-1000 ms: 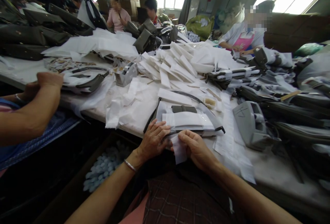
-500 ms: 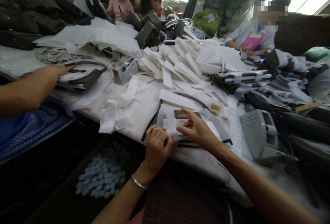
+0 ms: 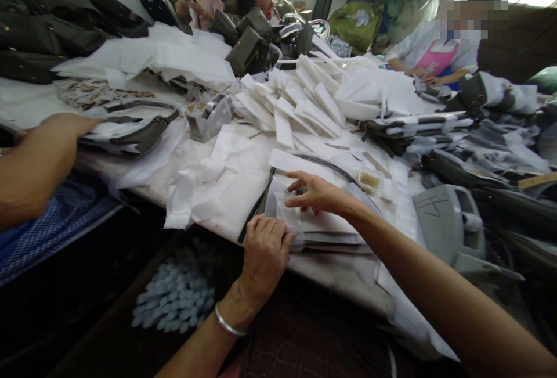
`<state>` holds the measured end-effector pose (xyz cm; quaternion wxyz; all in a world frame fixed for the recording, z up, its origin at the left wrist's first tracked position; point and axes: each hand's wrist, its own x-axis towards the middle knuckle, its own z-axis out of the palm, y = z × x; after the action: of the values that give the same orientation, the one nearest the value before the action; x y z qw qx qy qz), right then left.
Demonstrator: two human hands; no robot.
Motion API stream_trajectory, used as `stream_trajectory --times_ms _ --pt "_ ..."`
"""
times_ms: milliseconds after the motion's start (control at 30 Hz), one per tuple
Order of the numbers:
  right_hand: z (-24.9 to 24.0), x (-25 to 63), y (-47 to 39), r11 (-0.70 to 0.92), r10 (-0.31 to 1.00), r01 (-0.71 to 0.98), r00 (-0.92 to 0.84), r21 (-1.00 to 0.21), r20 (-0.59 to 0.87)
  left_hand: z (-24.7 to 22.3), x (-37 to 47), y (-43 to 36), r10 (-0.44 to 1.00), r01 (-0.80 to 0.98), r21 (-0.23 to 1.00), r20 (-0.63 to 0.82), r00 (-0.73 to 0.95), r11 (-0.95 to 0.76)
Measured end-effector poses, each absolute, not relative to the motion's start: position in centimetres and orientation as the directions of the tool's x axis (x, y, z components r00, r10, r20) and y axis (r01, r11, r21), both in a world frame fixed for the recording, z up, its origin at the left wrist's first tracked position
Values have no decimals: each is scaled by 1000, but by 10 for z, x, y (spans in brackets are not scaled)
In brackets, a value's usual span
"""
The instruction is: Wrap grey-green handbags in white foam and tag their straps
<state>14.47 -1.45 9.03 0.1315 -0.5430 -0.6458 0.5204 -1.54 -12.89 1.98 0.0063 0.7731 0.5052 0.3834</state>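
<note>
A dark handbag (image 3: 255, 207) with a thin curved handle lies at the table's front edge, covered with white and translucent wrapping sheets (image 3: 324, 224). My left hand (image 3: 267, 250), a silver bangle on its wrist, has its fingers bent over the bag's near left edge and holds it there. Just above the wrapping is my right hand (image 3: 319, 192), thumb and fingers apart, with nothing visible between them. Its fingers hide part of the bag. Right of the bag, a grey tape dispenser (image 3: 450, 215) stands on the table.
A heap of folded white sheets (image 3: 300, 99) lies beyond the bag. Another grey dispenser (image 3: 211, 117) stands left of it. A co-worker's arm (image 3: 43, 157) reaches in at left near a second bag (image 3: 148, 128). Dark bags (image 3: 509, 209) are stacked at right. Other people work across the table.
My right hand has shifted left and slightly up over the wrapping. My left hand stays at the bag's edge. The co-worker's arm at left has drawn back a little.
</note>
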Motion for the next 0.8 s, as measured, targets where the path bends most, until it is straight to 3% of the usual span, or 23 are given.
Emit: stream_trajectory --times_ms 167,433,600,800 --pt "97 146 -3 -157 776 539 -451 -828 -441 23 -10 -126 869 832 401 462 178 -384" --pt "84 150 14 -182 768 476 -478 -860 -427 25 -6 -114 893 858 393 424 150 -331" --pt "62 146 15 70 883 540 -425 -839 -200 24 -5 -115 891 857 431 449 69 -283" --pt "52 145 7 329 877 628 -481 -705 -19 31 -5 -117 856 909 201 456 243 -365"
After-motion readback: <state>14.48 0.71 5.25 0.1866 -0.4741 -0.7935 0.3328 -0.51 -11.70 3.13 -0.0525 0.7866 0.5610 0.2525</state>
